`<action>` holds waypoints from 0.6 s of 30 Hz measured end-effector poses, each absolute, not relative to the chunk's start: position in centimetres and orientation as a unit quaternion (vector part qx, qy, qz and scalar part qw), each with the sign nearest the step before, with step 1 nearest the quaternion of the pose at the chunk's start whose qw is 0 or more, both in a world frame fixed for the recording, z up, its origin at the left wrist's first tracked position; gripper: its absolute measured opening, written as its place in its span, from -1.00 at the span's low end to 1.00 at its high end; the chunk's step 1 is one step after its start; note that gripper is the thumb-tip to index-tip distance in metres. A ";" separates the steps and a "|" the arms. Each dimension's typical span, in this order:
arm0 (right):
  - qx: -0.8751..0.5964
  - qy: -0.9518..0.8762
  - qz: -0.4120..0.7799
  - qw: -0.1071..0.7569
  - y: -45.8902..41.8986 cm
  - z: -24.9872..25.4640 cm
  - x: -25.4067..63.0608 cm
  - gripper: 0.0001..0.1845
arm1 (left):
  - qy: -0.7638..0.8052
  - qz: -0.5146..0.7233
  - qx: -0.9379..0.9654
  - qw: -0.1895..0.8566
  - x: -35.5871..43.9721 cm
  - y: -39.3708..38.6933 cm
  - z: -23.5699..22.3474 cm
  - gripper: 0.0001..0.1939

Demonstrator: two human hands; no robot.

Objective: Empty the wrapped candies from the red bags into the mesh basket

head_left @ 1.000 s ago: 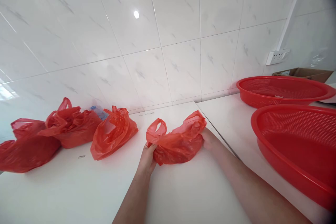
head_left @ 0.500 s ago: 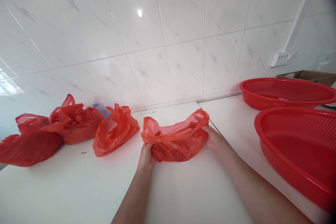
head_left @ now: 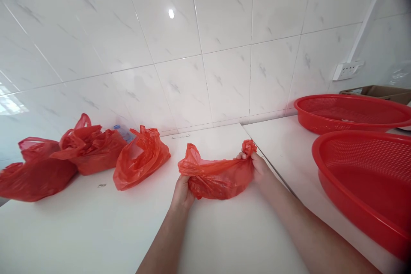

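A red plastic bag [head_left: 218, 175] lies on the white counter [head_left: 96, 227] in front of me, stretched between both hands. My left hand [head_left: 182, 192] is closed on the bag's left end. My right hand [head_left: 258, 166] is closed on the right end, with a bunched handle sticking up above the fingers. What the bag holds is hidden. Three more red plastic bags sit to the left: one nearest [head_left: 141, 163], one behind it [head_left: 93, 150], one at the far left [head_left: 34, 173].
Two red mesh baskets stand at the right, one close [head_left: 362, 180] and one farther back [head_left: 349, 113]. A cardboard box [head_left: 379, 91] and a wall socket [head_left: 347, 69] are behind them. A water bottle cap [head_left: 122, 132] peeks between the left bags. White tiled wall behind.
The bag's handles, loose and upright a second ago, are now gathered into my hands. Both hands have pulled apart and the bag is drawn flatter and tighter.
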State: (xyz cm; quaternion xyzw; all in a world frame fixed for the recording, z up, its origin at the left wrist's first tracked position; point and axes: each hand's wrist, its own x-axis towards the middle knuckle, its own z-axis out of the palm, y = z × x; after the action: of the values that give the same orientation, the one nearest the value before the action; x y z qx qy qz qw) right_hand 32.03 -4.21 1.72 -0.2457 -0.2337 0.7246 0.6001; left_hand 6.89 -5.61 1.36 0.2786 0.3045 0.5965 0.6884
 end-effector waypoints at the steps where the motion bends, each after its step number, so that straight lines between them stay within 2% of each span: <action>1: -0.234 -0.228 0.728 0.603 -4.2 1.7 31.9 -0.77 | 0.308 0.594 0.274 0.691 7.0 -5.6 1.3 -0.85; 4: -0.199 -0.211 0.719 0.631 -4.4 1.7 31.8 -0.94 | 0.327 0.595 0.250 0.691 7.2 -5.5 1.2 -0.86; 7: -0.225 -0.226 0.708 0.631 -4.8 1.7 31.7 -0.77 | 0.348 0.602 0.212 0.687 7.2 -5.4 1.0 -0.90; 11: -0.297 -0.229 0.706 0.601 -4.9 1.8 31.6 -0.84 | 0.351 0.609 0.202 0.682 7.1 -5.4 0.9 -0.91; 18: -0.144 -0.196 0.735 0.633 -4.8 2.1 31.6 -0.90 | 0.297 0.602 0.228 0.705 7.6 -5.9 1.4 -0.91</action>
State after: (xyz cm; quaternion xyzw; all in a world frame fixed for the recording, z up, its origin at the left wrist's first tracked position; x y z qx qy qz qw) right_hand 31.63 -4.84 2.08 -0.1440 -0.1956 0.7352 0.6328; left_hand 7.55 -5.92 1.41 0.2284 0.2972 0.6017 0.7053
